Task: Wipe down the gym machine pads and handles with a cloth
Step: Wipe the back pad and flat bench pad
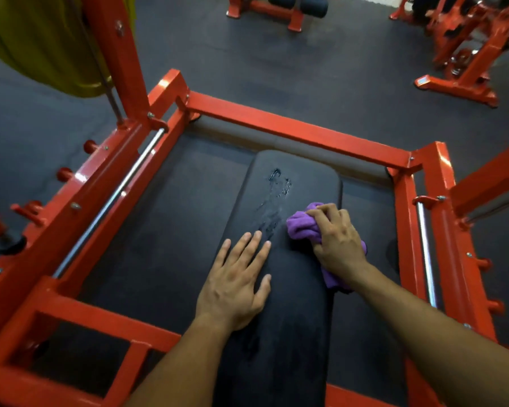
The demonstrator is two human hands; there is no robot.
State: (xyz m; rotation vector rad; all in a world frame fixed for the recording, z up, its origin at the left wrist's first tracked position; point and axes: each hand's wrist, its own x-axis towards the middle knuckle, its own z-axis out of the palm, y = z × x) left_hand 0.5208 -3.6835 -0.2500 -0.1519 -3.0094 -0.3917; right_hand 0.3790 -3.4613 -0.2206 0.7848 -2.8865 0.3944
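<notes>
The left hand (235,284) lies flat, fingers straight, bracing on the black pad (288,312). The right hand (337,243) has its grip clamped on the bunched purple cloth (301,227), pressed to the pad's right side. Best sweep leftward and forward through the wet smear (275,198), overlapping strokes.

pad (288,289) inside frame (294,129) | left hand (235,286) on pad | cloth (303,224) right of it

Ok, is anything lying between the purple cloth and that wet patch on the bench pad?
Nothing visible. The purple cloth, gripped by the right hand, sits just right of the wet patch on the bench pad. The left hand rests nearer, off that path.
</notes>
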